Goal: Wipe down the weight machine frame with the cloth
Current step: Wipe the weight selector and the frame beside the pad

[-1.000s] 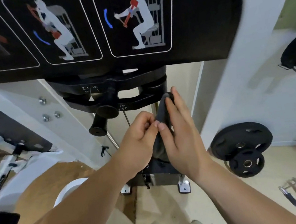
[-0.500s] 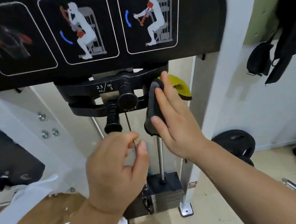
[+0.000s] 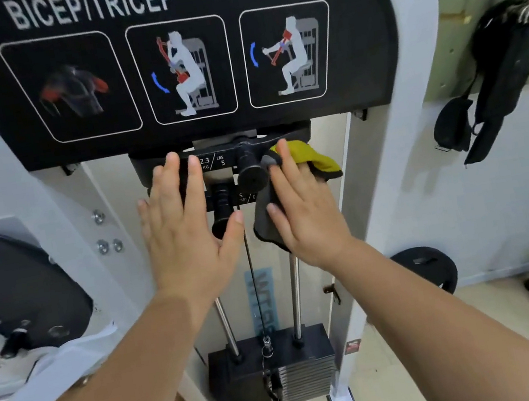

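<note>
Right hand flat on cloth

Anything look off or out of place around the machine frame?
Nothing looks broken or askew on the frame. One stray item: a black weight plate sits on the floor by the wall, beyond the frame's right side. The cloth is pressed under the right hand.

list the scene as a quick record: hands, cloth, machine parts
left hand: flat, fingers straight, in front of the black crossbar; contact unclear
right hand: flat, pressing the cloth
cloth: grey and yellow, under right hand, above the right guide rod
sign: black, reads BICEP/TRICEP
weight stack: at the base, below both hands
</note>
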